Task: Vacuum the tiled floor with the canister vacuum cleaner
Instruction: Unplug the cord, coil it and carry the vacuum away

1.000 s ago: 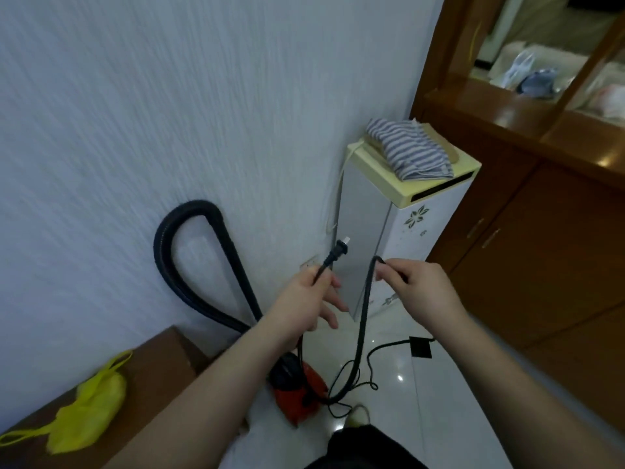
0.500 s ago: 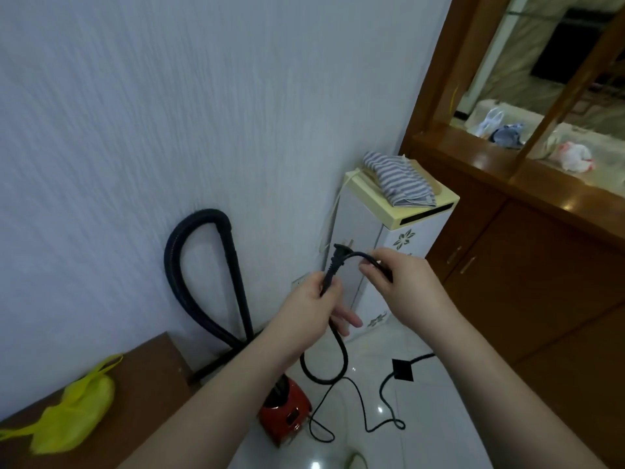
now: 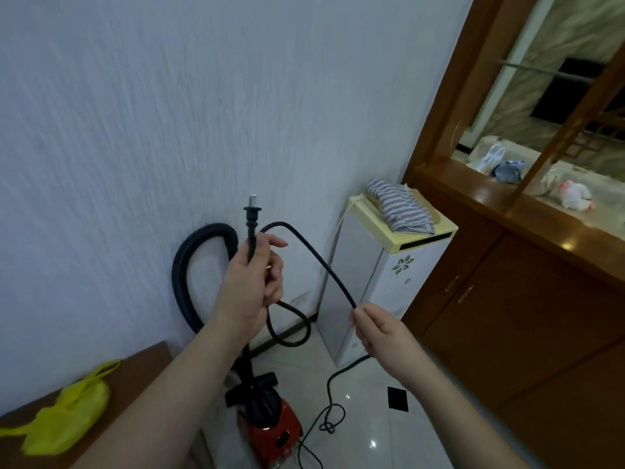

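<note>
A red canister vacuum [image 3: 270, 431] stands on the white tiled floor [image 3: 365, 411] near the wall, its black hose [image 3: 189, 245] looping up against the wall. My left hand [image 3: 252, 282] grips the black power cord just below the plug [image 3: 252, 214], which points upward. From there the cord [image 3: 314, 255] arcs over and down to my right hand [image 3: 378, 336], which pinches it lower and to the right. Below my right hand the cord trails to the floor and coils beside the vacuum.
A white wall socket [image 3: 300, 300] sits low on the wall behind my left hand. A white and yellow cabinet [image 3: 375, 282] with a striped cloth [image 3: 399, 211] on top stands beside wooden cupboards [image 3: 507, 299]. At lower left, a yellow bag [image 3: 64, 418] lies on a brown surface.
My left hand has lifted the plug higher. My right hand has slid down the cord and pulled away to the right, stretching out a loop. The view has tilted upward.
</note>
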`<action>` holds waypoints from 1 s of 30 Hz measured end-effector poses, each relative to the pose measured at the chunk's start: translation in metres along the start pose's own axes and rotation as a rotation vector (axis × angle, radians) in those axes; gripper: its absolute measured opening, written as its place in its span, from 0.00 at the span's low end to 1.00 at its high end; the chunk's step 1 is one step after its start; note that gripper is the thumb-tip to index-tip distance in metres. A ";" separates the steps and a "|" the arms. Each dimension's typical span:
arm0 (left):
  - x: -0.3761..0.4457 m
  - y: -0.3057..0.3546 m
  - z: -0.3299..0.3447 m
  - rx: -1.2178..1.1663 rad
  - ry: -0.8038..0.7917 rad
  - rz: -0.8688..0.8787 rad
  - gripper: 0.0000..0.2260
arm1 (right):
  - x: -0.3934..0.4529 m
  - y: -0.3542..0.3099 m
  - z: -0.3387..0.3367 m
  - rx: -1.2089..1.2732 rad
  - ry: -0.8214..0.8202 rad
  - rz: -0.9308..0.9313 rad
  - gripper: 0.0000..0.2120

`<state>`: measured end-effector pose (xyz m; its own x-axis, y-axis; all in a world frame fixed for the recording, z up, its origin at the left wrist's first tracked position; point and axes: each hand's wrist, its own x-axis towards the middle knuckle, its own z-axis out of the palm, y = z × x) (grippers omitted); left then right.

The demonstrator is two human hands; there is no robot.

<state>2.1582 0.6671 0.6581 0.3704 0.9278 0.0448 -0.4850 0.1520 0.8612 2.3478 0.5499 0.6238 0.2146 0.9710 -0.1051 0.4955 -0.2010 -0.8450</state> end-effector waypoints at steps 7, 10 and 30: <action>-0.006 -0.003 0.019 0.307 -0.064 -0.221 0.18 | 0.004 -0.050 0.006 -0.241 0.010 -0.212 0.14; -0.006 -0.006 0.021 0.326 -0.071 -0.225 0.13 | 0.008 -0.054 0.019 -0.332 -0.044 -0.227 0.13; 0.002 0.010 -0.026 0.609 -0.173 -0.250 0.14 | 0.008 0.013 0.012 -0.268 0.015 0.029 0.16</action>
<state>2.1330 0.6791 0.6538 0.5594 0.8140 -0.1562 0.1453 0.0893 0.9854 2.3457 0.5567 0.6053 0.2432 0.9628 -0.1174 0.6937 -0.2572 -0.6728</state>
